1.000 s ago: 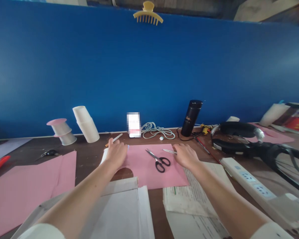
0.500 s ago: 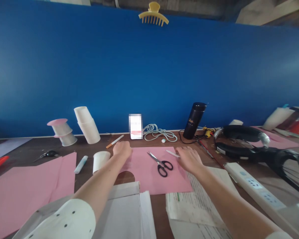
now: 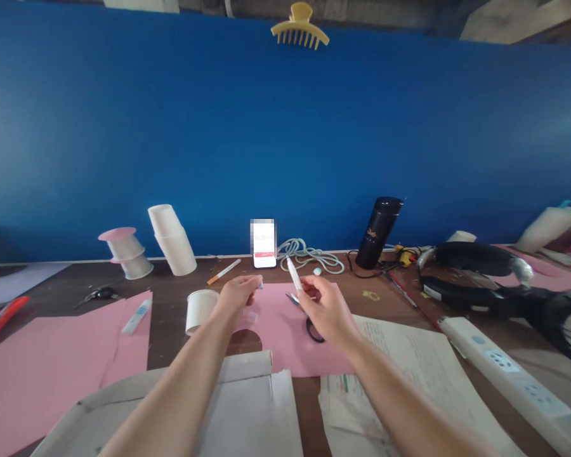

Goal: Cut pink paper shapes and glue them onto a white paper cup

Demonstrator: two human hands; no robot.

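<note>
Pen [image 3: 294, 274], slim and white, stands tilted in the fingers of the right hand [image 3: 324, 312], its upper end leaning toward the phone [image 3: 265, 244]. I see it gripped low, between thumb and fingertips, over the far part of a pink sheet [image 3: 295, 358] on the tabletop [image 3: 169, 317]. I can't make out whether its tip is covered.

The left hand [image 3: 238, 296] is well apart from the right, a gap between the two; its thumb and finger are pinched on a small pale piece [image 3: 261, 284], too small for me to name.

From my end I'd judge the pen light and stiff, with a smooth barrel that could roll or slip in a loose pinch, so the middle of the barrel looks the surest place to hold. The pale piece I'd take for very light and easily dropped; fingertips suit it. The sheet seems thin and easily creased, weakest by the rounded bite in its left edge, so I'd trust a flat touch near a straight edge. Scissors [image 3: 309, 330] lie on it, partly hidden under the right hand; a white cup [image 3: 198, 311] stands just beside the left wrist.
</note>
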